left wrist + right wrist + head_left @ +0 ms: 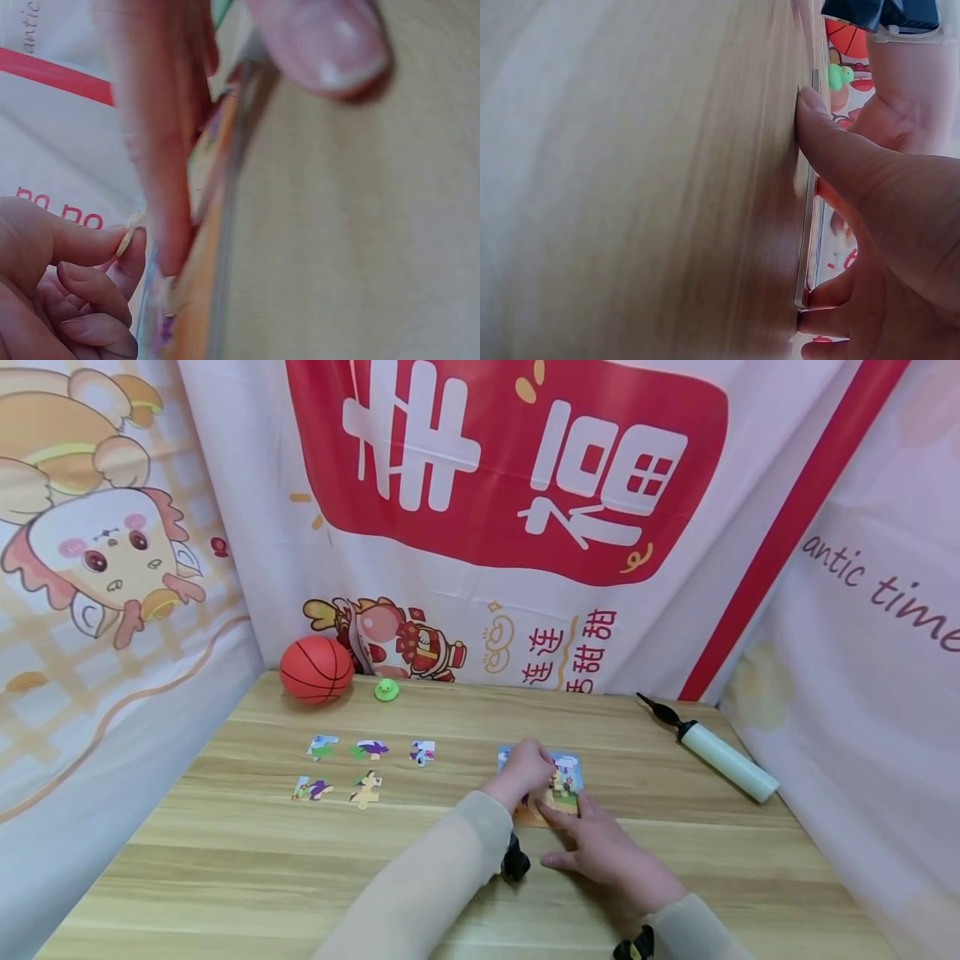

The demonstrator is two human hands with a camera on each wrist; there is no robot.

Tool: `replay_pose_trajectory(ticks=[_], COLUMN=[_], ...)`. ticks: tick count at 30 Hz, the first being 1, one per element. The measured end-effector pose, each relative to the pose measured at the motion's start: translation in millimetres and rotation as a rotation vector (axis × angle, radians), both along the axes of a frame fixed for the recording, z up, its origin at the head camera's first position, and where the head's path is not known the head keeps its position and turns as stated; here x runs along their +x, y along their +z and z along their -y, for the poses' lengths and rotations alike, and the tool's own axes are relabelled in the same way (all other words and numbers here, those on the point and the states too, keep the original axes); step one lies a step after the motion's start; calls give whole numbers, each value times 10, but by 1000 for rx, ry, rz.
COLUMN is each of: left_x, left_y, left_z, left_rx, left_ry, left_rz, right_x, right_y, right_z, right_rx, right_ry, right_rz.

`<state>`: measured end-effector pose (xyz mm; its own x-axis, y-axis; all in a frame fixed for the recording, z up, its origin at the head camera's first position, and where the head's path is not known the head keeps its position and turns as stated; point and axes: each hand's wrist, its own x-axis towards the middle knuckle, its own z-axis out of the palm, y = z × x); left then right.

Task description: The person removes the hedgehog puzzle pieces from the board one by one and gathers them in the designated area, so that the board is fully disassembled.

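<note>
my left hand (525, 774) is bunched over the flat, square-cornered picture board (572, 760), thumb and a fingertip nipping a thin, pale yellow puzzle piece (124, 243) by its flat faces, the other fingers folded in. my right hand (603, 847) is spread loose and grips nothing; its fingertips touch the board's edge, and the thumb is down beside it. the board lies flat in front of me, its print sky blue at the far side, its near edge a thin orange strip.

to the left, well apart from the board, five loose pieces, knobbed and notched, lie in two rows on the wood-grain tabletop (247, 868): a blue and green one (322, 747), a purple and green one (371, 749), a small pale blue and purple one (423, 752), and below them a purple and white one (311, 788) and a cream one (366, 788). behind them sit a round orange-red ball (317, 669) with black seams and a chubby green duck (386, 690). a smooth, pale mint pump (727, 762) with a black tapered nozzle lies on the right, before creased, printed cloth (637, 635).
</note>
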<state>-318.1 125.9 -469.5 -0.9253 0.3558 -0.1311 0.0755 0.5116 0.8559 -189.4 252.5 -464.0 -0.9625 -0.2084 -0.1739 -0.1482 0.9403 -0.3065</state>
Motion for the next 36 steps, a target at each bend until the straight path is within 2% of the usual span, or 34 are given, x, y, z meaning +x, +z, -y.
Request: replay_pose_trajectory(ticks=[4,7,10,13,16,19,21,25,30,36], left_x=[-11,-41,-80,-120,-160,-189,-198,-160,-129,-147], left_y=[118,218,336,453,513,496,446,365,300,236], left_z=[140,319,575,888,1223,1547,1739,2009,2164,2217], left_rx=[32,31,4,-61,-124,-178,-198,-229,-259,-274], left_ry=[11,10,-7,-40,-63,-61,-56,-52,-53,-35], left_rz=[-66,-94,-112,-139,-148,-125,-97,-39,-4,27], right_x=[5,4,6,10,17,24,29,32,31,14], right_y=[-5,-14,-15,-20,-26,-36,-40,-42,-33,-31], right_z=[7,11,10,7,4,4,10,16,14,20], right_rx=[-7,-10,-5,0,0,-4,-7,-5,1,3], right_ry=[-4,-25,-43,-50,-54,-62,-69,-68,-63,-76], right_rz=[2,28,42,42,40,44,49,44,39,55])
